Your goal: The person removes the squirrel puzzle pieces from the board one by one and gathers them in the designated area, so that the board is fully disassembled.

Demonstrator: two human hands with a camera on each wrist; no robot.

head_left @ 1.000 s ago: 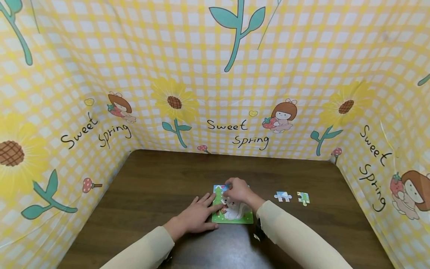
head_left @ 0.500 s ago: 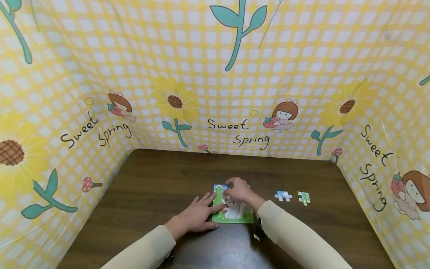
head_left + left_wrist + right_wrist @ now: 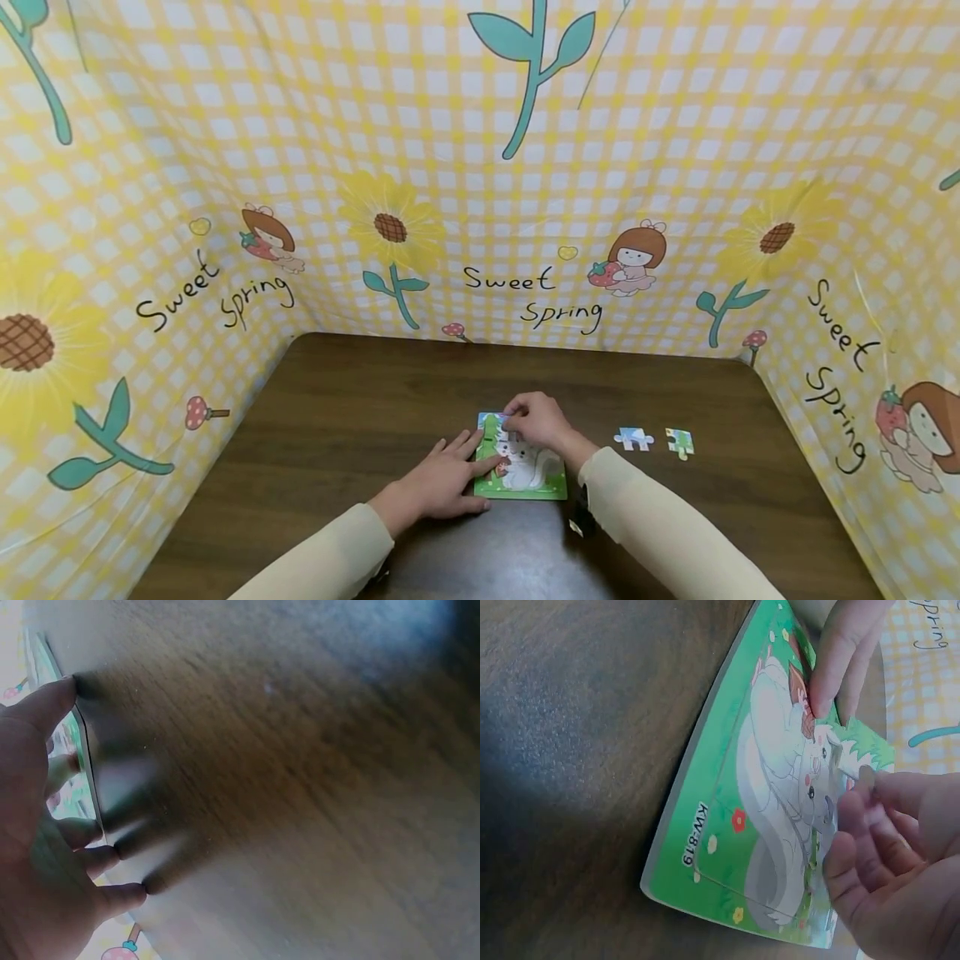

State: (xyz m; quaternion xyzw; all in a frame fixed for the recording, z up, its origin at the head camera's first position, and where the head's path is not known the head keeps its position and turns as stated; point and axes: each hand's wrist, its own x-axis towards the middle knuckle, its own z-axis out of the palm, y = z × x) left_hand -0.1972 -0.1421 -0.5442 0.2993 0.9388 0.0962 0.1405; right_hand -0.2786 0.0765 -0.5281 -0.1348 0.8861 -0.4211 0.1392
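Note:
A flat tray puzzle (image 3: pixel 517 482) with a white squirrel on green lies on the table, its near edge toward the person. My left hand (image 3: pixel 438 479) rests with spread fingers over its left edge, one fingertip on the picture. In the left wrist view, that hand's thumb and other fingertips (image 3: pixel 120 900) touch the table and the puzzle's rim. Over the puzzle's upper part, my right hand (image 3: pixel 538 419) pinches a puzzle piece (image 3: pixel 849 760), mostly hidden by the fingers. The right wrist view shows its index finger and thumb curled close above the squirrel's head (image 3: pixel 816 776).
Two loose pieces lie right of the puzzle: a blue-white one (image 3: pixel 633 438) and a green-blue one (image 3: pixel 679 442). The brown table (image 3: pixel 360 400) is enclosed on three sides by yellow checked cloth (image 3: pixel 480 192).
My right hand has shifted slightly up and its fingers have changed position at the puzzle's upper part; the blue bit at its fingertips is no longer visible. The left hand stays in place.

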